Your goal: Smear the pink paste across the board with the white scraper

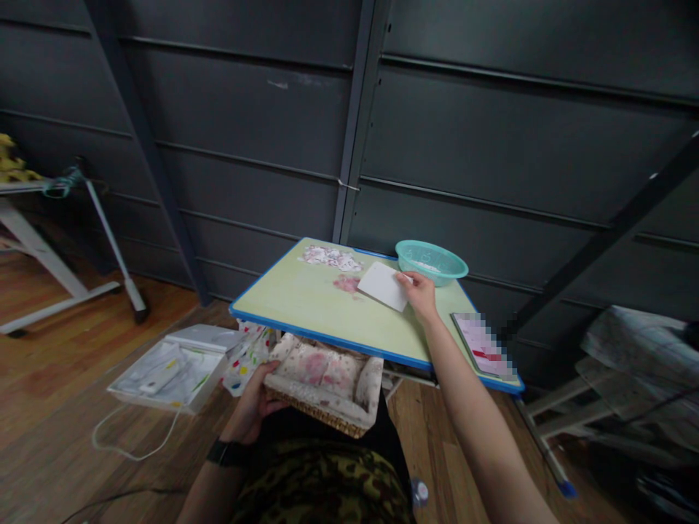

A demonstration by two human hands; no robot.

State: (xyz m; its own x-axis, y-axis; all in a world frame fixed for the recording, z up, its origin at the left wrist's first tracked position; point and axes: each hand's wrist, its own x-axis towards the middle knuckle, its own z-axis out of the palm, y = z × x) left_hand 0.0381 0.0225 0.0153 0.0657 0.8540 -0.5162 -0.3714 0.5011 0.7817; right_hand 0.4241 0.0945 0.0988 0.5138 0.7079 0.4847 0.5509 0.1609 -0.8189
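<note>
While I watch from afar through the head camera, my right hand [423, 295] has the card [382, 286] over the right-middle of the tabletop [295, 306], fingers pinched on its right edge, thumb on top. Whether the card touches the surface, I cannot tell. It looks light, thin and fairly stiff, so I would judge that edge pinch enough, with little pressure lest it bend.

My left hand [254, 404] is clamped on the left end of the basket [322, 417], which sits just below the tabletop's near edge, partly hidden by it. The woven wall should feel firm under its padded cloth lining; I'd take the rim, not the lining alone, because cloth may slide.

Toward the tabletop's far left lies a heap of pale scraps [332, 257]; pinkish bits [347, 284] lie near its middle, just beside the card. Both look loose and easily scattered. At its far right stands the green basin [451, 268], with pale pieces inside.
</note>
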